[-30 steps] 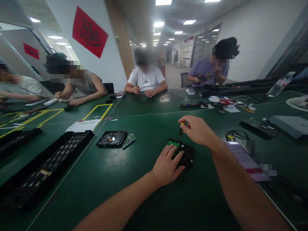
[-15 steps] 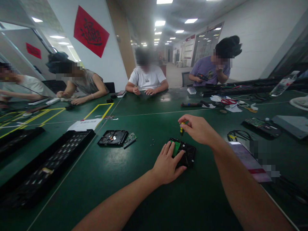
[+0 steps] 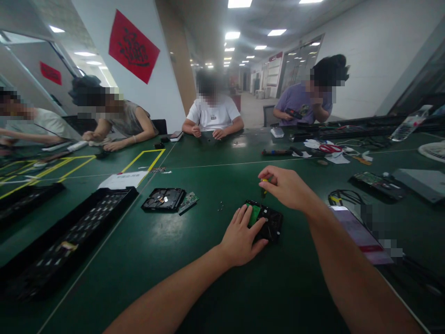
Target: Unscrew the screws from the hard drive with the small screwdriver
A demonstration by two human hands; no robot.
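A black hard drive (image 3: 273,223) with a green circuit board (image 3: 254,213) lies on the green table in front of me. My left hand (image 3: 239,236) rests on it with fingers spread, pressing it to the tabletop. Just beyond the drive's far edge, my right hand (image 3: 283,185) pinches a small yellow and black screwdriver (image 3: 263,185). Its tip is too blurred to tell whether it touches the drive. Several tiny screws (image 3: 220,205) lie to the left of the drive. Farther left sit another hard drive (image 3: 163,199) and a loose circuit board (image 3: 188,202).
A long black tray (image 3: 76,232) stands at the left. On the right lie a phone (image 3: 359,234), black cables (image 3: 347,197) and another drive with a circuit board (image 3: 377,184). Red-handled scissors (image 3: 330,148) and a bottle (image 3: 412,123) are farther back. Several people sit across the table.
The screwdriver's shaft, seen at the board's edge before, is now hardly visible and its handle looks tilted. My left hand stays on the hard drive. The view has shifted slightly.
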